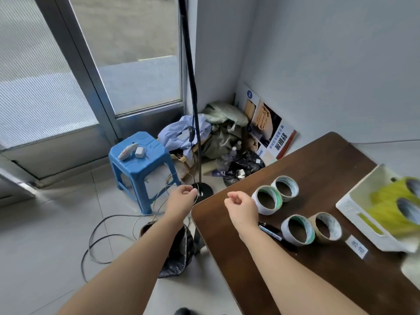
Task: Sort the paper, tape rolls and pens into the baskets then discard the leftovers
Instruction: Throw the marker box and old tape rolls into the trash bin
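Your left grip (181, 197) hangs beyond the left edge of the bench (363, 287), above the black-lined bin (179, 253). Its fingers are curled, and I cannot tell if they pinch anything. Your right grip (241, 206) is curled closed on nothing over the far-left corner. Four tape rolls (264, 209) and a pen (271, 233) lie beside it. The white basket (347, 208) stands at the right edge.

Blurred yellow rolls (396, 202) in edge-cropped white basket (351, 206)

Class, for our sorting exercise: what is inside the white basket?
Two blurred yellow rolls lie in the white basket; anything beneath them is covered.
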Motion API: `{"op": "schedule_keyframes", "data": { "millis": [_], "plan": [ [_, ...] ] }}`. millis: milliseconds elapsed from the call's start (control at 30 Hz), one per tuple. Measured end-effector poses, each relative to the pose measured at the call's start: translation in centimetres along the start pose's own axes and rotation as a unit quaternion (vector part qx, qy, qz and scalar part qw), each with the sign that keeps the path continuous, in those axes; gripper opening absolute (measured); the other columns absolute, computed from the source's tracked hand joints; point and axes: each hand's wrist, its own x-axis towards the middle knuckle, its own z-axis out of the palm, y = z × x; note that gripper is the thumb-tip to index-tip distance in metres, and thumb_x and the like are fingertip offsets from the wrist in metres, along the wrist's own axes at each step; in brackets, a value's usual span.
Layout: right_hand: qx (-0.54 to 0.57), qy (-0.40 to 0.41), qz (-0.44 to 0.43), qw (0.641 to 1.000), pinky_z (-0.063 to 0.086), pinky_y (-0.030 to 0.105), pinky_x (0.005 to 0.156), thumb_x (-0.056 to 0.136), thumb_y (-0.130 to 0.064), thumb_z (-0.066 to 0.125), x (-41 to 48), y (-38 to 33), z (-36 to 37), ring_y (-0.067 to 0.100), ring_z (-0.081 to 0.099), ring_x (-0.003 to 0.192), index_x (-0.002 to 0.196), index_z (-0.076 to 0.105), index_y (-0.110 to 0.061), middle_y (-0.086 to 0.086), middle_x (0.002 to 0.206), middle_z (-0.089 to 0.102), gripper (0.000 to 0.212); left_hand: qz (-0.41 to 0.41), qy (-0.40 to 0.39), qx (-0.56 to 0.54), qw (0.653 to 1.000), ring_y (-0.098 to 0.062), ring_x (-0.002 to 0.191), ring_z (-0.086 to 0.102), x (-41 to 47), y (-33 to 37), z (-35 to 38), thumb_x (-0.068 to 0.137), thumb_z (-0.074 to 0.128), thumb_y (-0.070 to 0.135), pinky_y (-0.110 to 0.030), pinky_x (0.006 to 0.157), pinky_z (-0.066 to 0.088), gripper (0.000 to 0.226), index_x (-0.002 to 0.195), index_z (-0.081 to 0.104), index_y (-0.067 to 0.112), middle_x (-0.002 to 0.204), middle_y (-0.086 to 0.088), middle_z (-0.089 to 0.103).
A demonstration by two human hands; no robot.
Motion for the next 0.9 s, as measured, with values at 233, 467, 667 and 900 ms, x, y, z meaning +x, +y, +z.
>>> {"op": "schedule_keyframes", "data": {
  "millis": [233,467,667,900],
  "plan": [
    [-0.193,-0.036,0.077,0.978,0.049,0.035,0.093,0.078,-0.022,0.073,1.1,5.1,-6.0,0.022,0.055,0.115,0.123,0.060,-0.022,0.001,0.124,0.059,0.046,0.022,-0.119,0.112,0.986,-0.014,0.092,0.059,-1.8,0.4,6.9,0.089,0.058,0.023,-0.029,0.076,0.051,0.035,0.124,0.057,0.020,0.115,-0.001,0.060],
    [-0.271,-0.079,0.072,0.957,0.045,0.035,0.100,0.078,-0.012,0.067,1.7,8.9,-8.1,0.022,0.051,0.122,0.136,0.048,-0.019,0.000,0.134,0.054,0.061,0.096,-0.233,0.306,0.918,-0.021,0.130,0.045,-2.5,-1.2,13.1,0.089,0.052,0.011,-0.034,0.108,0.037,0.048,0.135,0.050,0.025,0.142,-0.001,0.049],
    [-0.350,-0.071,0.001,0.934,0.046,0.034,0.093,0.079,-0.021,0.073,1.4,10.8,-8.4,0.022,0.050,0.118,0.128,0.053,-0.021,0.003,0.125,0.051,0.053,0.177,-0.258,0.501,0.807,-0.029,0.145,0.008,-3.0,-3.0,15.0,0.087,0.052,0.016,-0.050,0.113,0.023,0.062,0.144,0.034,0.034,0.157,0.001,0.022],
    [-0.406,-0.114,-0.021,0.907,0.046,0.034,0.087,0.087,-0.026,0.061,1.2,10.7,-8.0,0.024,0.059,0.107,0.115,0.060,-0.024,0.002,0.116,0.061,0.028,0.247,-0.174,0.595,0.745,-0.027,0.122,0.034,-3.2,-3.5,14.9,0.086,0.058,0.023,-0.040,0.098,0.032,0.041,0.125,0.055,0.034,0.125,-0.003,0.047]
  ]
}}
